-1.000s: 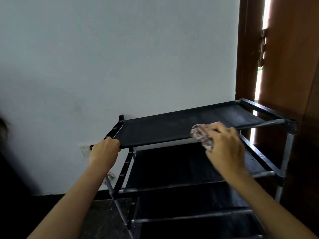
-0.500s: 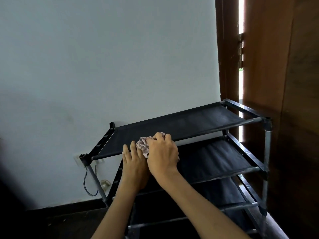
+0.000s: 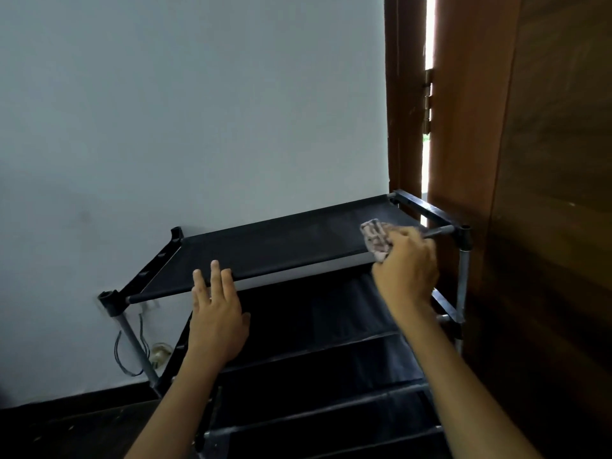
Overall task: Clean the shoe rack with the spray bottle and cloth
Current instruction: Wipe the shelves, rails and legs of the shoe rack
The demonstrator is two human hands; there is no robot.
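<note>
Head view looks forward and down at a black shoe rack that stands against a pale wall. Left of the rack, low on the wall, there is a small outlet with thin wires hanging under it, just beside the rack's grey front-left post. The left hand is at the front edge of the rack's top shelf, toward its left half; the fingers are straight and a little spread, the fingertips lie on the black fabric of this shelf, and the hand holds nothing. Below the top shelf more dark shelves of the rack go down toward the camera, with grey bars at their fronts. The right hand is at the right end of the top shelf, near the front-right corner of the rack; its fingers are curled around a crumpled patterned cloth, which touches the fabric of the top shelf. Right of the rack stands a brown wooden door, and a bright narrow gap shows beside its hinges.
</note>
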